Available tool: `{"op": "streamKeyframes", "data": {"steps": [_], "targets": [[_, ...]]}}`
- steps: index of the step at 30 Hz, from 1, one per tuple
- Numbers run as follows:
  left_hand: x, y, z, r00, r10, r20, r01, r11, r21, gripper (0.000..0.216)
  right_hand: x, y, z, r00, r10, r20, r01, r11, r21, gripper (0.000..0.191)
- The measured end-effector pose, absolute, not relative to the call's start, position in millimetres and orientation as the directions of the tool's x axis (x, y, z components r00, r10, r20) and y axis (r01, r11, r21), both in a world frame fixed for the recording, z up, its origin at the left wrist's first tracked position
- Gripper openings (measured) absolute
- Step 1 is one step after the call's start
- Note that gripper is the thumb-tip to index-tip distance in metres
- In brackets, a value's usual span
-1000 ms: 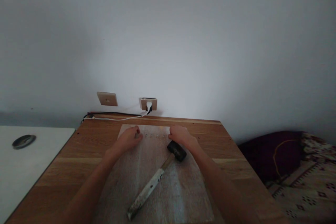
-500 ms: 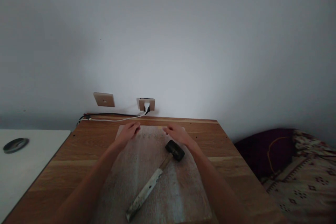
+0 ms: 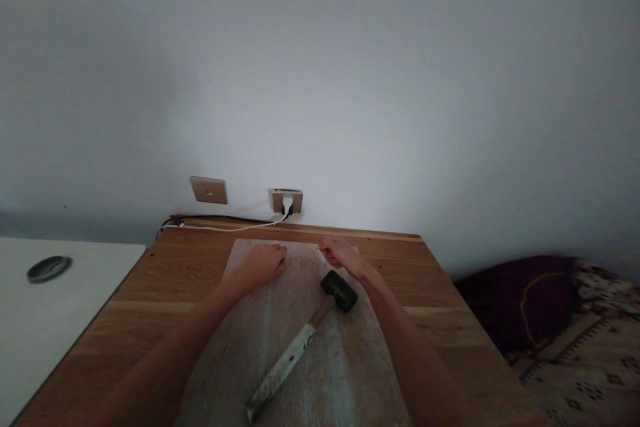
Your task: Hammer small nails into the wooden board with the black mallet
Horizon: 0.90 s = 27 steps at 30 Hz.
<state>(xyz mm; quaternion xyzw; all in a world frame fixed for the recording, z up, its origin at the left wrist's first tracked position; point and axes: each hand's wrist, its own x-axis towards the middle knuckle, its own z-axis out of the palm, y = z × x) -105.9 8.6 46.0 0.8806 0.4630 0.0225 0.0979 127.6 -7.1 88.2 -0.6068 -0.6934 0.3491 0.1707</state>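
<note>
A pale wooden board (image 3: 300, 373) lies on the wooden table (image 3: 165, 287). On the board rests a mallet (image 3: 310, 330) with a black head and a worn, paint-flecked handle. My left hand (image 3: 263, 264) sits at the far part of the board with its fingers curled under. My right hand (image 3: 340, 254) is just beyond the mallet head, its fingers pinched together. What either hand holds is too small to make out. A faint row of small marks lay between the hands earlier; they are barely visible here.
A wall socket (image 3: 287, 201) with a white plug and cables (image 3: 220, 223) runs along the table's back edge, beside a blank plate (image 3: 209, 189). A white surface (image 3: 45, 320) with a dark round object (image 3: 49, 268) is at left. Patterned fabric (image 3: 575, 340) lies at right.
Both hands have drawn closer together over the board's far end. The left hand moved right and its fingers curled under. The mallet has not moved.
</note>
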Motion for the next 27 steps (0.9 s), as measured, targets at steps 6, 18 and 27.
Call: {"op": "streamKeyframes", "data": {"steps": [6, 18, 27], "targets": [[-102, 12, 37, 0.474, 0.881, -0.002, 0.832, -0.447, 0.329, 0.033, 136, -20, 94, -0.223, 0.967, -0.119, 0.494, 0.007, -0.869, 0.044], [-107, 5, 35, 0.154, 0.988, -0.021, 0.610, -0.079, 0.788, 0.031, 80, -8, 65, -0.149, 0.980, -0.129, 0.860, 0.064, -0.507, 0.009], [-73, 3, 40, 0.518, 0.855, -0.035, 0.840, -0.501, 0.208, 0.029, 115, -25, 91, -0.122, 0.992, 0.017, 0.824, 0.110, -0.556, 0.025]]}}
